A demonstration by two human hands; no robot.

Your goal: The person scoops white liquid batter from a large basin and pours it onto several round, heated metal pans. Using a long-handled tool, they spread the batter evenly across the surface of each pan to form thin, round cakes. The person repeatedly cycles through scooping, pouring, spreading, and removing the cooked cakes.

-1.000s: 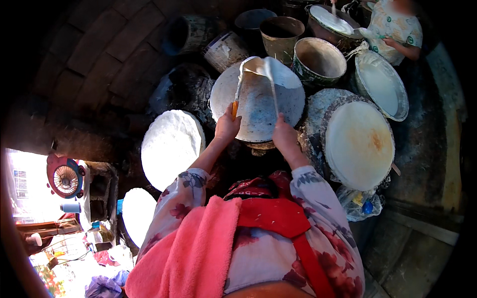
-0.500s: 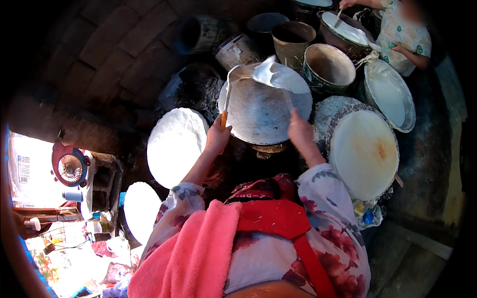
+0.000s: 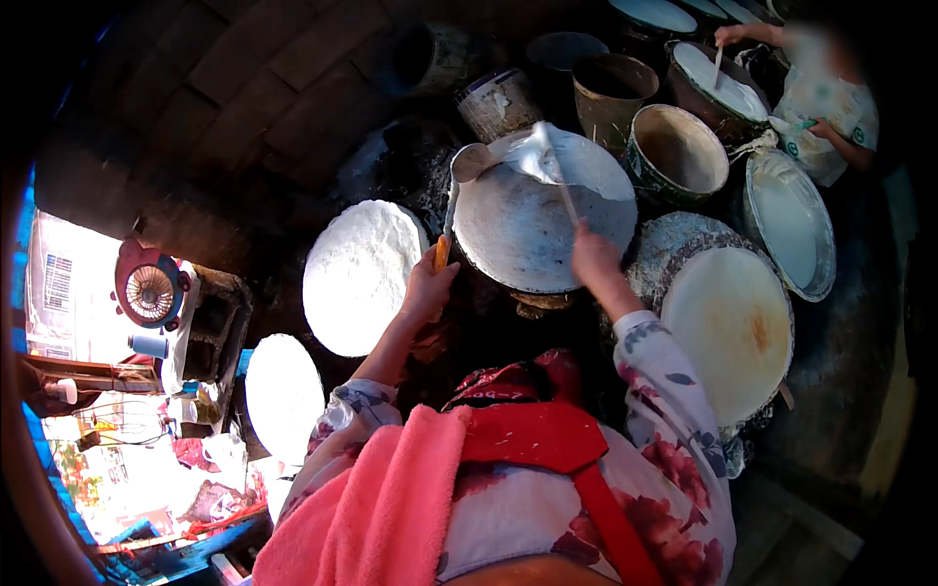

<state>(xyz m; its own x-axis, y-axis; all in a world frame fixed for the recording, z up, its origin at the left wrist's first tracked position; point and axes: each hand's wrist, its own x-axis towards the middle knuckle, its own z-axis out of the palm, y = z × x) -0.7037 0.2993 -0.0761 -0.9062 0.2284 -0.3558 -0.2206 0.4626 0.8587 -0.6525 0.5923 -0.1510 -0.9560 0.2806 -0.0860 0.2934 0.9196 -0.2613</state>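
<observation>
Fingers wrapped round an orange handle, my left hand point(image 3: 428, 285) grips a ladle whose round bowl point(image 3: 474, 162) is at the griddle's far left edge. My right hand point(image 3: 598, 262) is closed on a thin stick-handled spreader point(image 3: 565, 193); its white-coated head is blurred by motion. The round grey griddle point(image 3: 518, 234) lies in front of me, bare on its near part. White batter point(image 3: 598, 168) covers its far right part, beside the spreader's head.
White rounds lie left point(image 3: 362, 278) and lower left point(image 3: 283, 398); a browned one point(image 3: 731, 332) is at right. Buckets point(image 3: 614, 93) stand behind the griddle. At upper right, a person point(image 3: 831, 107) holds a stick in a batter tub point(image 3: 718, 83). A fan point(image 3: 149, 283) is at left.
The ladle's bowl has drawn apart from the white batter toward the griddle's left edge. The spreader's head is among the batter at the far side. The whole view has shifted slightly.
</observation>
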